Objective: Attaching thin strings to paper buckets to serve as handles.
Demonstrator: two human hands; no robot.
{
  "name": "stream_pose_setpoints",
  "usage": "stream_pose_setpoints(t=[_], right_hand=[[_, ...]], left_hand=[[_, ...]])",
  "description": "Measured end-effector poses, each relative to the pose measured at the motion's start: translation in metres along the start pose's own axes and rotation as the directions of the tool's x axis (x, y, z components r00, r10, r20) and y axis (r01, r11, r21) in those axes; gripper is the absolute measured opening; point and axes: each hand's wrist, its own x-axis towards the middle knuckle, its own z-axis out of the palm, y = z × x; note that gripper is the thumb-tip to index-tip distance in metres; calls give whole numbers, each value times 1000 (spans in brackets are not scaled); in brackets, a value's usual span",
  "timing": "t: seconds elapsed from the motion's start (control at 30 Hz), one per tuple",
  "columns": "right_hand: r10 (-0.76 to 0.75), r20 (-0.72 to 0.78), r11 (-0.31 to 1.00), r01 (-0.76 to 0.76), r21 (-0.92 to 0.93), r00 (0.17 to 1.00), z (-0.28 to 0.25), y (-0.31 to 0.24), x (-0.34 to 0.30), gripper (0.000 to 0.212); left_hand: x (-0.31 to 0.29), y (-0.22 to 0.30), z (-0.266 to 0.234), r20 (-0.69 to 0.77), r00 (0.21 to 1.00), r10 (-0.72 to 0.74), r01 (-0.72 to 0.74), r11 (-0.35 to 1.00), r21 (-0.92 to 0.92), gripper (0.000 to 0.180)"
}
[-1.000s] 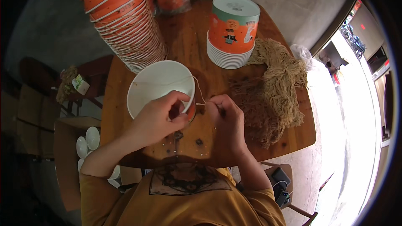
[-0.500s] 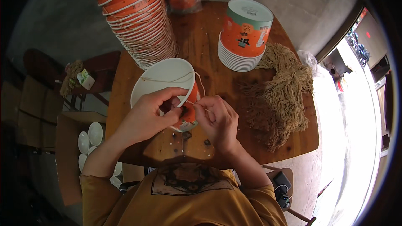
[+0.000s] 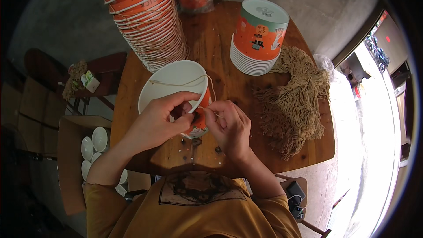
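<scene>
cup: orange paper cup (image 3: 176, 89), white inside, tipped on the surface (image 3: 220, 39) at 6 o'clock
left hand (image 3: 161, 121): fingers clamped over the cup rim
right hand (image 3: 229, 125): fingers pinching twine (image 3: 185, 82) at the cup's side
stacks: orange cups (image 3: 147, 22) at 11, teal-topped ones (image 3: 259, 35) at 1
twine pile (image 3: 293, 99): 3 o'clock
change: hands nudged right, cup covered more

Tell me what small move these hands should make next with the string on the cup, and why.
Probably draw the string snug with the right hand: its end is pinched at the paper cup's side, a loose loop lies across the rim, and the left hand steadies the cup.
</scene>
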Motion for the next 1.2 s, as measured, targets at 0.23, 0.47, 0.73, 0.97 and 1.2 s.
stream_pose_setpoints(t=[0.23, 0.47, 0.73, 0.97, 1.2], right_hand=[[-4, 0, 1000, 4, -5, 1000, 1, 1, -1, 20], [20, 15, 999, -21, 36, 1000, 3, 1, -2, 20], [75, 26, 997, -76, 20, 997, -3, 3, -11, 17], [277, 202, 921, -320, 224, 939, -24, 15, -21, 14], [340, 374, 881, -432, 195, 863, -61, 12, 7, 10]], left_hand=[[0, 3, 0, 11, 1000, -21, 21, 1000, -4, 39], [0, 1, 1, 52, 999, 4, -5, 1000, 9, 36], [17, -19, 11, 140, 990, 11, 2, 995, -96, 12], [25, -16, 24, 80, 989, 127, -137, 983, 124, 8], [38, -20, 29, 105, 994, -9, 58, 877, -478, 5]])
